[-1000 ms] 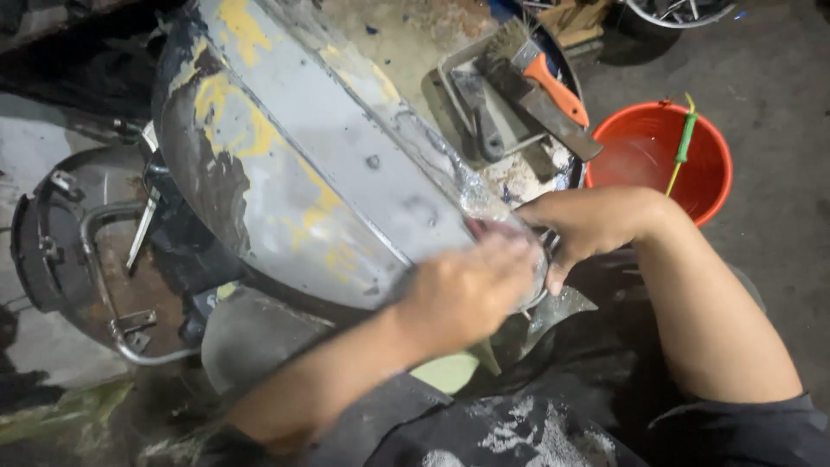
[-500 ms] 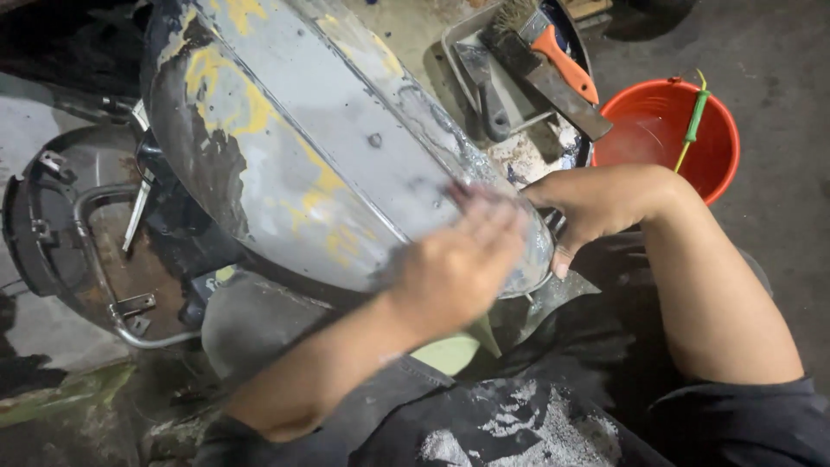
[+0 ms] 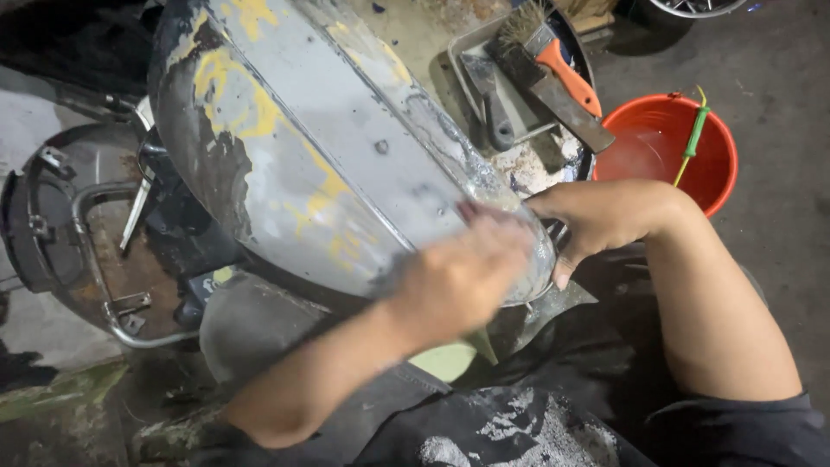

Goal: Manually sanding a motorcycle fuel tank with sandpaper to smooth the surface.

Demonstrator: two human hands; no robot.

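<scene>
work: hand-sanding a curved grey metal body panel (image 3: 328, 164); panel lies tilted across the person's lap, narrow end toward the body, wide end toward the top left of the view
left hand (image 3: 462, 277): flat on the panel's lower end, motion-blurred; fingers (image 3: 506, 229) look pressed together on the wet surface; what is under the palm cannot be told
right hand (image 3: 605, 220): gripping the panel's lower right edge; fingers curled round the rim, thumb below, steadying it
done, judged: middle band already down to bare grey; only thin yellow streaks there; surface by the hands glistens wet
left, judged: yellow paint patches (image 3: 220, 82) and dark flaking coat along the upper left edge look untouched; roughly halfway
red bucket (image 3: 713, 177): on the floor right of the panel, water inside, green stick leaning on its rim
tray (image 3: 471, 56): beyond the panel, holds a brush with an orange handle (image 3: 566, 73)
scooter frame (image 3: 95, 251): on the floor at left, rusty
</scene>
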